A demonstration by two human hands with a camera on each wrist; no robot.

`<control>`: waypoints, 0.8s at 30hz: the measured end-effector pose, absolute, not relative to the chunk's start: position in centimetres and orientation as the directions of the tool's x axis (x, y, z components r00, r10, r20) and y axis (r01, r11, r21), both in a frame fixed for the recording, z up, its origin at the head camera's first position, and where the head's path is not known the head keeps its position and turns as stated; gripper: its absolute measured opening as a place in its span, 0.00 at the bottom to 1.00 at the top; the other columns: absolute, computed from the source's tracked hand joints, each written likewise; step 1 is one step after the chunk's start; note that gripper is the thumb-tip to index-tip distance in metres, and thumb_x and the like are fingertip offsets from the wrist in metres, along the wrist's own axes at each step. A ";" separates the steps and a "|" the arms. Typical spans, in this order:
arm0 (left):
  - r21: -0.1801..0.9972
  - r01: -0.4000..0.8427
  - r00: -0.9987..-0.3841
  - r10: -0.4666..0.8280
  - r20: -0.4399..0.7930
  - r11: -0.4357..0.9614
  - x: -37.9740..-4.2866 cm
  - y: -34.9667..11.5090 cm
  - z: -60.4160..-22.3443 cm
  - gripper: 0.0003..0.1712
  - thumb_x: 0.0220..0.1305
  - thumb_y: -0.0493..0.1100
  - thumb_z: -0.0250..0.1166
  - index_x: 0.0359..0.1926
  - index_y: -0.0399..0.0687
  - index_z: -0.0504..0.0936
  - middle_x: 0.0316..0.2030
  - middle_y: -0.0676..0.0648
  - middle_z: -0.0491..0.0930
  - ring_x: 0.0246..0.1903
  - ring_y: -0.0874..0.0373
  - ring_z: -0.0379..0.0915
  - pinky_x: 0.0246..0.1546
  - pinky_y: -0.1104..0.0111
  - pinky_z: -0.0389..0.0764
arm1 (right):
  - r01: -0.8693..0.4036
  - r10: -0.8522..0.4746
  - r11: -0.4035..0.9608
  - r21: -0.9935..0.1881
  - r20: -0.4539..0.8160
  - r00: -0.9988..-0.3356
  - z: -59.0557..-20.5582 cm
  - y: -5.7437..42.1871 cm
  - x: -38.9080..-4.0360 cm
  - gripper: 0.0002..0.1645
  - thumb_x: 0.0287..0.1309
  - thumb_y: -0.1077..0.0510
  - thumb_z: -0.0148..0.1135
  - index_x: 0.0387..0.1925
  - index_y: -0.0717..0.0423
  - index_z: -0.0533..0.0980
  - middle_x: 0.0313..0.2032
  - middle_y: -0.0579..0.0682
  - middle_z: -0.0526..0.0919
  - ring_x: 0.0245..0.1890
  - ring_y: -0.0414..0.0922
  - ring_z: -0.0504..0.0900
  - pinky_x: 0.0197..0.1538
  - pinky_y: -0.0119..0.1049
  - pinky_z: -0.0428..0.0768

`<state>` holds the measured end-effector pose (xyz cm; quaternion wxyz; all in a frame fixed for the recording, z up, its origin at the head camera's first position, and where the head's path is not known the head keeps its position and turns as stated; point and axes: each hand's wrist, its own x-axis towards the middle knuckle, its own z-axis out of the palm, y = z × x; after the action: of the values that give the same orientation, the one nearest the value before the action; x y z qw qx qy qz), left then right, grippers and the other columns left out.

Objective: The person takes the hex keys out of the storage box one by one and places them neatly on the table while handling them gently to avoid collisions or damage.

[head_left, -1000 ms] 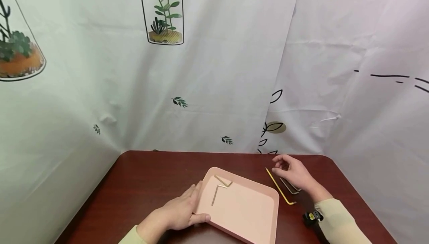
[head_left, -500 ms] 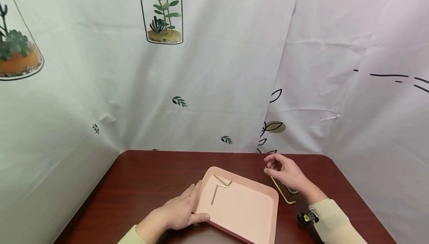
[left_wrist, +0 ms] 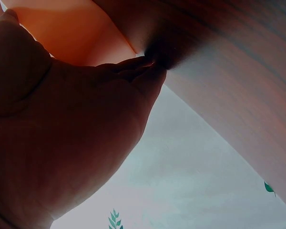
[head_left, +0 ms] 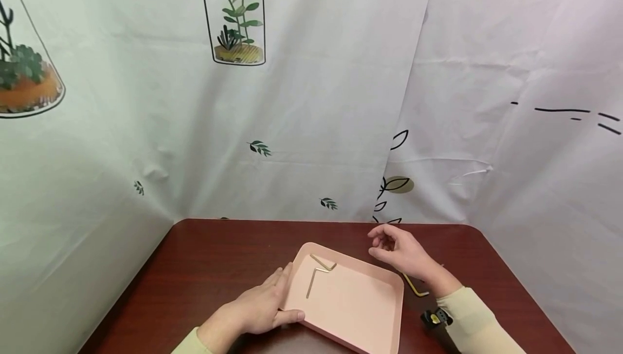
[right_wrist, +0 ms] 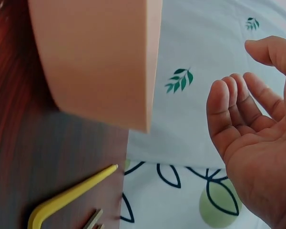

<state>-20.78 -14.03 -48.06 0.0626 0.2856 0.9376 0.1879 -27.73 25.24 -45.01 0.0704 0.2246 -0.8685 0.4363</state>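
My left hand rests along the left side of a pink tray, fingers straight and thumb over its near rim. In the left wrist view that hand appears dark, its fingertips beside the tray wall. Two bent metal hex keys, one hex key and another hex key, lie in the tray's far left part. Nothing shows in my right hand, raised near the tray's far right corner with fingers loosely bent. Under its forearm, a yellow hex key lies on the table, partly hidden.
In the right wrist view, grey metal hex keys lie by the yellow one, mostly out of frame. The dark red table ends at a white printed curtain behind and at both sides. A black device is strapped at my right wrist.
My right hand has moved left, from above the hex keys on the table toward the tray's far right corner. The left hand and the tray have stayed still.
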 end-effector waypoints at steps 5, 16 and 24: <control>0.393 0.509 -0.830 0.558 -0.013 0.766 -20.7 -14.0 -48.1 0.68 0.73 0.75 0.67 0.86 0.27 0.51 0.84 0.30 0.58 0.82 0.35 0.60 0.73 0.40 0.73 | -0.478 -0.369 0.502 -0.721 0.321 -0.872 -45.0 24.4 -27.8 0.16 0.66 0.61 0.79 0.53 0.48 0.85 0.40 0.44 0.85 0.37 0.41 0.83 0.40 0.34 0.82; 0.393 0.509 -0.830 0.557 -0.012 0.766 -20.8 -14.1 -48.2 0.68 0.73 0.75 0.67 0.86 0.27 0.51 0.84 0.29 0.59 0.82 0.35 0.60 0.73 0.40 0.73 | -0.555 -0.452 0.461 -0.692 0.355 -0.818 -44.6 23.0 -27.9 0.17 0.64 0.62 0.81 0.52 0.51 0.85 0.39 0.44 0.86 0.38 0.39 0.83 0.41 0.33 0.81; 0.393 0.512 -0.828 0.561 -0.009 0.763 -20.8 -14.0 -48.1 0.68 0.73 0.75 0.67 0.86 0.27 0.51 0.84 0.29 0.59 0.82 0.35 0.61 0.73 0.40 0.73 | -0.590 -0.503 0.458 -0.665 0.353 -0.789 -44.6 21.9 -28.0 0.16 0.64 0.64 0.79 0.51 0.50 0.85 0.38 0.43 0.86 0.37 0.39 0.82 0.40 0.33 0.81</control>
<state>-20.77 -14.04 -48.11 0.0631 0.2863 0.9369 0.1906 -28.02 21.86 -44.64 0.0526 0.3207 -0.8522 0.4101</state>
